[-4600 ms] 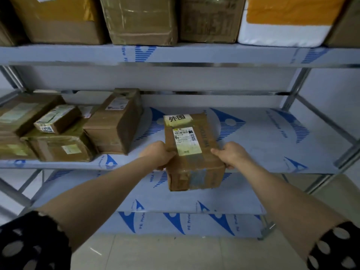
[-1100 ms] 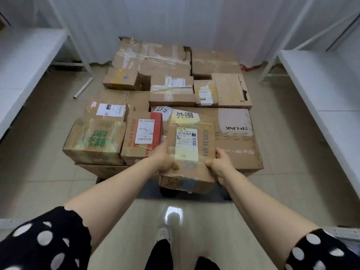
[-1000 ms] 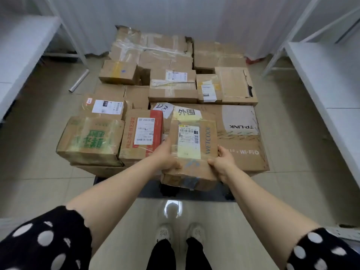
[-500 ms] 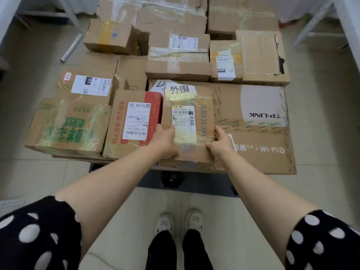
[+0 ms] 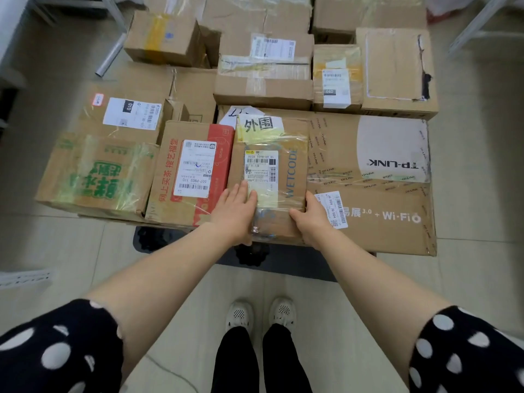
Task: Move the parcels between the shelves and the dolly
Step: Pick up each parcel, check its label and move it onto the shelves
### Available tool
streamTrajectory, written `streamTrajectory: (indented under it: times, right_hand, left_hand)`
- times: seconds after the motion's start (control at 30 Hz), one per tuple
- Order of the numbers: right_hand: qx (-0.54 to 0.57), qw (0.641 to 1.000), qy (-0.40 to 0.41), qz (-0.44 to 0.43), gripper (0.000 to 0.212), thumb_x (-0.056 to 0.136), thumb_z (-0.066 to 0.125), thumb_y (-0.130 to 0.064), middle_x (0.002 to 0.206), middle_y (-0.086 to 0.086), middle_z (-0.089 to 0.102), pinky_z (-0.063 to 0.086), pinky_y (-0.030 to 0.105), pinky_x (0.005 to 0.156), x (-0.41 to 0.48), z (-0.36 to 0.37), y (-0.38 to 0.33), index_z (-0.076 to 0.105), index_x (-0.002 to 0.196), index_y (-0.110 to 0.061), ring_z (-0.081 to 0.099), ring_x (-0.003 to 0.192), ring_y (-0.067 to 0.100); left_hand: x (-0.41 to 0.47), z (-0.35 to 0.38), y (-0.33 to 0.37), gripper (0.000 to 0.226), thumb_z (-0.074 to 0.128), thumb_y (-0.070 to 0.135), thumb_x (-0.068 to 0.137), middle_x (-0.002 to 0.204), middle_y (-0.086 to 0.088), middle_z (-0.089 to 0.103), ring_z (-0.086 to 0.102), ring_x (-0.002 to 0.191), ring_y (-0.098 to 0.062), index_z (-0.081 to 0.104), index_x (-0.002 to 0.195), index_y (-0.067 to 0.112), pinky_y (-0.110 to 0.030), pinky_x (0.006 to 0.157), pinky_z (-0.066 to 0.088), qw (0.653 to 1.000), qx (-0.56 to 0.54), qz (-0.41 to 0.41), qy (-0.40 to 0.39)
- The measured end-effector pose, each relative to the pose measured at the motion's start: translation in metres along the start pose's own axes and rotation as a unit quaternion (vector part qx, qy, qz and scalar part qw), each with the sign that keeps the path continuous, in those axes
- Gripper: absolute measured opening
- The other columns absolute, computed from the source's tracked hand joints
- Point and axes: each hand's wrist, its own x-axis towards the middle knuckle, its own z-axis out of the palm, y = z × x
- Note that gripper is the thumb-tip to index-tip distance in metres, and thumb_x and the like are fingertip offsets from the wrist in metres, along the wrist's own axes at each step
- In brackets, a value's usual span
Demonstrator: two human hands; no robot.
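A taped brown parcel (image 5: 283, 137) with a white shipping label and a yellow note lies flat on a large TP-LINK carton (image 5: 382, 165), on the loaded dolly (image 5: 283, 262). My left hand (image 5: 235, 211) rests on the parcel's near left corner with its fingers straight on the top. My right hand (image 5: 310, 222) holds the near right corner, thumb on top and fingers along the side. The parcel's left side sits close against a red-printed box (image 5: 170, 177).
Several more cardboard parcels cover the dolly, among them a green-printed box (image 5: 93, 171) at the near left. A metal tube (image 5: 110, 55) lies on the tiled floor at the far left. A white shelf leg (image 5: 476, 26) stands at the far right. My feet are just short of the dolly.
I carried the parcel from the shelf to the dolly and lowered it onto the TP-LINK carton. My left hand's fingers have straightened on the top.
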Motion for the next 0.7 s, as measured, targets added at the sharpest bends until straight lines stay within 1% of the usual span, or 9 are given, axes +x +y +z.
streamTrajectory:
  times: [0.13,0.23,0.43,0.6,0.7]
  right_hand:
    - [-0.021,1.000,-0.009,-0.007,0.043,0.092,0.054,-0.005,0.129,0.006,0.056,0.041,0.038,0.104,-0.0009,-0.0022,0.0002,0.044,0.133,-0.014,0.052,0.119,0.023]
    - [-0.028,0.999,-0.014,-0.008,0.045,0.093,0.054,-0.006,0.131,0.005,0.055,0.040,0.037,0.104,-0.0014,-0.0037,-0.0003,0.042,0.135,-0.015,0.051,0.121,0.023]
    - [-0.053,0.998,-0.016,-0.011,0.043,0.093,0.055,-0.010,0.130,0.005,0.056,0.041,0.039,0.104,-0.0002,-0.0037,0.0023,0.042,0.134,-0.016,0.052,0.121,0.024]
    - [-0.058,0.998,-0.016,-0.013,0.046,0.094,0.054,-0.011,0.134,0.004,0.053,0.038,0.036,0.106,-0.0018,-0.0007,0.0043,0.039,0.138,-0.015,0.049,0.124,0.023]
    - [-0.052,0.998,-0.022,-0.007,0.047,0.095,0.054,-0.013,0.135,0.004,0.052,0.037,0.035,0.106,-0.0008,-0.0010,0.0038,0.038,0.138,-0.015,0.049,0.124,0.022]
  left_hand:
    - [0.0003,0.0059,-0.0046,0.099,0.068,0.015,0.086,0.159,-0.009,-0.019,-0.010,0.147,-0.023,-0.005,0.152,0.017,-0.049,0.117,0.001,1.000,0.018,-0.010,0.013]
    - [0.0010,0.0068,-0.0072,0.093,0.063,0.008,0.088,0.159,-0.006,-0.017,-0.009,0.148,-0.022,-0.004,0.153,0.019,-0.051,0.117,0.004,1.000,0.017,-0.009,0.022]
    - [0.0014,0.0080,-0.0058,0.092,0.062,0.010,0.089,0.159,-0.008,-0.018,-0.010,0.147,-0.023,-0.004,0.153,0.018,-0.051,0.117,0.003,0.999,0.024,-0.009,0.026]
    - [-0.0010,0.0047,-0.0053,0.087,0.061,0.014,0.089,0.159,-0.010,-0.013,-0.007,0.147,-0.026,0.002,0.152,0.017,-0.054,0.117,0.007,0.999,0.033,-0.005,0.023]
    - [-0.0022,0.0032,-0.0029,0.090,0.067,0.020,0.086,0.159,-0.011,-0.010,-0.005,0.147,-0.028,0.005,0.152,0.015,-0.056,0.117,0.009,0.999,0.037,-0.006,0.027]
